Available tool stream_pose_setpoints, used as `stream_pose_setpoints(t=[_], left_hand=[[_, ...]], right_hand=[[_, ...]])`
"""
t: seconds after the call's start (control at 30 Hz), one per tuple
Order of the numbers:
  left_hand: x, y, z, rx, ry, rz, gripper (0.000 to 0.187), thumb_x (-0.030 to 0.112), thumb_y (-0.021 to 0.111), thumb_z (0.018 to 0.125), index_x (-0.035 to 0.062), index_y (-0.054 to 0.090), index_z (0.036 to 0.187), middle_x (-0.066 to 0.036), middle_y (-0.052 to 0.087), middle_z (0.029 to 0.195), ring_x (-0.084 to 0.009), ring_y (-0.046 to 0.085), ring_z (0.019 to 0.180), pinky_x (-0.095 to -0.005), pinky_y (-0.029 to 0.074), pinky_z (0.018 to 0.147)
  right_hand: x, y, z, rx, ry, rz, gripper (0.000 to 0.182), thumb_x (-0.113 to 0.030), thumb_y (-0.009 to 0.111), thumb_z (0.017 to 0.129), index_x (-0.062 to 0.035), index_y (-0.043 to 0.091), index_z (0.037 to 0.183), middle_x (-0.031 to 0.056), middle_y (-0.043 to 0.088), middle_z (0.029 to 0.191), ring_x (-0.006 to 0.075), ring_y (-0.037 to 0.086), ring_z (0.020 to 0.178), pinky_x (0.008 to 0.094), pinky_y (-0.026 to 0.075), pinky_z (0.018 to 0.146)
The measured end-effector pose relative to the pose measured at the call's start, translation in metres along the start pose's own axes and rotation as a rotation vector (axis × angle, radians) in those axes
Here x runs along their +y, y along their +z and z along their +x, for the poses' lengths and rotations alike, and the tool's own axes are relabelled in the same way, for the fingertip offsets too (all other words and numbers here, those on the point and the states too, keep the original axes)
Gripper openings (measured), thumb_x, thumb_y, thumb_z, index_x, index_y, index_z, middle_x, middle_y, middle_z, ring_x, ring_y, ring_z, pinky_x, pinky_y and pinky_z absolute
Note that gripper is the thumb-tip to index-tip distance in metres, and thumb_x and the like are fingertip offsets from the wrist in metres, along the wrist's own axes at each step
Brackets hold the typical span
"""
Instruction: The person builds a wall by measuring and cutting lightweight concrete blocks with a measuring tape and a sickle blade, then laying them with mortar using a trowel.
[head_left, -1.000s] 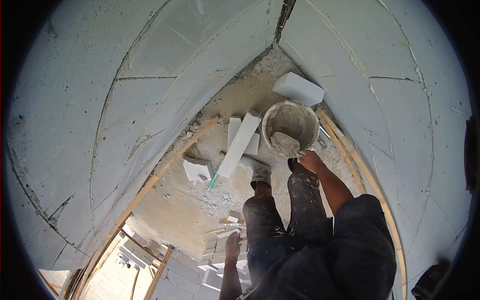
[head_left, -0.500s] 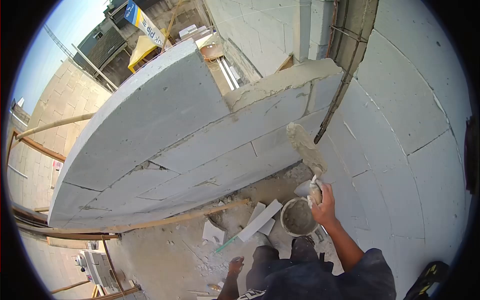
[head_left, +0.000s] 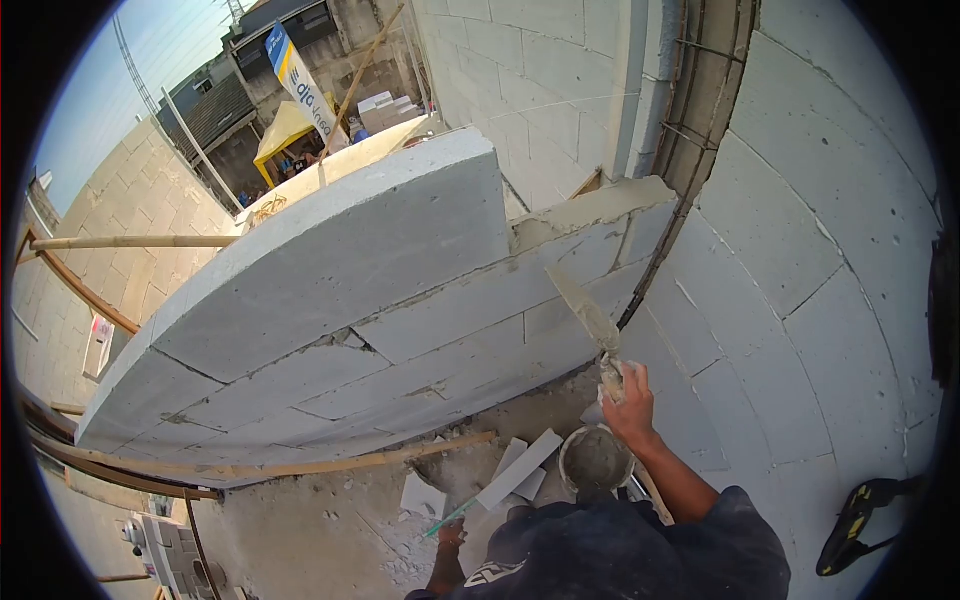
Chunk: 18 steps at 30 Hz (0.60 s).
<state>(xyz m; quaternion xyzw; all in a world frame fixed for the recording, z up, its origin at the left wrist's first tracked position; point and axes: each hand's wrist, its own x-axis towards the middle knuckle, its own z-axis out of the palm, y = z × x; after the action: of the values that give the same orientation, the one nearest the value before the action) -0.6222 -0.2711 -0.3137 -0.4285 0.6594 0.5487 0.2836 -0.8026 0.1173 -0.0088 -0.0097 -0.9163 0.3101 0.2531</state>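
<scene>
My right hand (head_left: 628, 402) is wrapped round the handle of a trowel (head_left: 585, 308), whose long blade carries grey mortar. The blade points up and left, in front of the light grey block wall (head_left: 430, 290). Along the top of the lower stretch of wall lies a bed of wet mortar (head_left: 590, 212), beside a taller block (head_left: 340, 255). Below my right hand, a bucket of mortar (head_left: 597, 460) stands on the floor. My left hand (head_left: 452, 533) hangs low with fingers loosely bent and apart, seemingly holding nothing, close to a thin green stick (head_left: 450, 516) in view.
White offcuts (head_left: 522, 470) and block rubble lie on the floor. A wooden batten (head_left: 340, 463) runs along the wall's foot. Steel bars (head_left: 690, 135) stand in the corner gap, next to the right-hand block wall (head_left: 790, 270). A black and yellow object (head_left: 855, 525) is at lower right.
My right hand has raised the trowel slightly, and the blade has turned more edge-on with less mortar showing. My view has tilted, and my left hand now appears lower left, by the green stick.
</scene>
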Motion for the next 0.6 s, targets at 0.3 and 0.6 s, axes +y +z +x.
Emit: stream_pose_setpoints(t=[0.3, 0.6], left_hand=[[-0.021, -0.032, 0.081, -0.048, 0.499, 0.259, 0.042, 0.036, 0.062, 0.077, 0.008, 0.051, 0.106, -0.009, 0.055, 0.085, -0.0278, 0.059, 0.075, -0.0378, 0.044, 0.058], [-0.001, -0.032, 0.066, 0.058, 0.994, 1.157, 0.04, 0.032, 0.059, 0.08, 0.0095, 0.052, 0.112, -0.006, 0.058, 0.092, -0.0254, 0.058, 0.083, -0.0397, 0.048, 0.064]], right_hand=[[-0.047, -0.07, 0.147, -0.51, 0.612, 0.656, 0.025, -0.02, 0.038, 0.087, 0.001, 0.05, 0.093, 0.0066, 0.051, 0.068, 0.0135, 0.053, 0.049, 0.0265, 0.043, 0.039], [-0.073, -0.063, 0.162, -0.664, 0.354, 0.394, 0.03, -0.023, 0.044, 0.085, 0.0054, 0.053, 0.082, 0.0097, 0.053, 0.06, 0.0169, 0.056, 0.048, 0.0307, 0.044, 0.042]])
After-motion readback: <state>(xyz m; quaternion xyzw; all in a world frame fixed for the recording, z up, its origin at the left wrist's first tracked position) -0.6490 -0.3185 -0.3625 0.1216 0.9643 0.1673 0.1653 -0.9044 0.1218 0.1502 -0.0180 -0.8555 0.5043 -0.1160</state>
